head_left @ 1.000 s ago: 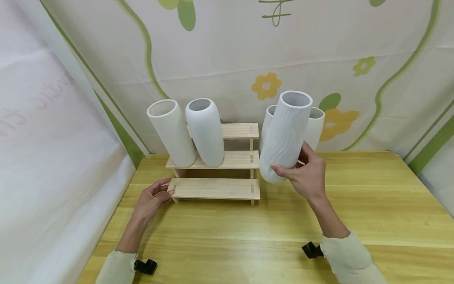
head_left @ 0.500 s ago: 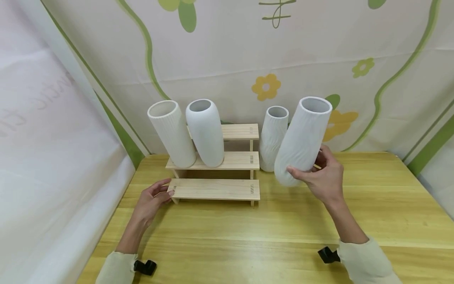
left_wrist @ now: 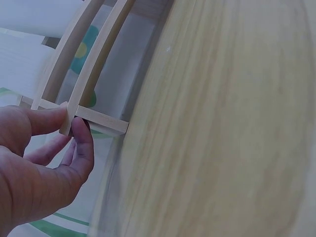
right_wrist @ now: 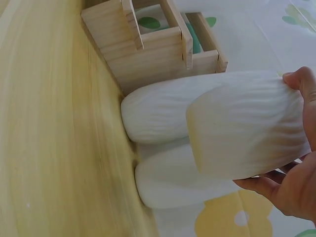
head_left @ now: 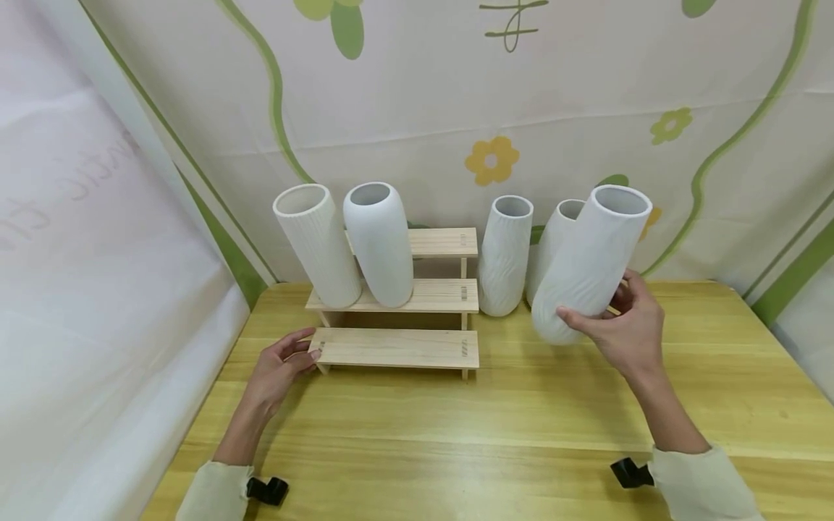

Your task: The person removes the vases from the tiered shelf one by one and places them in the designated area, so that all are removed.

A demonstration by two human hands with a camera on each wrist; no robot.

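A three-step wooden display stand [head_left: 397, 347] stands on the table. My left hand [head_left: 276, 373] pinches the left end of its lowest step; in the left wrist view, thumb and fingers meet around the board's end [left_wrist: 74, 111]. My right hand [head_left: 622, 329] grips a white textured vase [head_left: 589, 268] near its base, tilted and held above the table. Behind it, a smooth white vase [head_left: 550, 242] is partly hidden. Left of that stands another textured white vase [head_left: 504, 260], beside the stand. On the middle step are a ribbed white vase [head_left: 319, 246] and a smooth white vase [head_left: 380, 246].
The wooden table [head_left: 417, 449] stretches in front of the stand. A white cloth backdrop [head_left: 417, 87] with printed flowers hangs behind, and a white curtain [head_left: 85, 325] borders the left side. Black wrist mounts [head_left: 267, 490] sit at both sleeves.
My right hand has carried the textured vase rightward, uncovering the textured vase behind and passing in front of the smooth one. My left hand stays at the stand.
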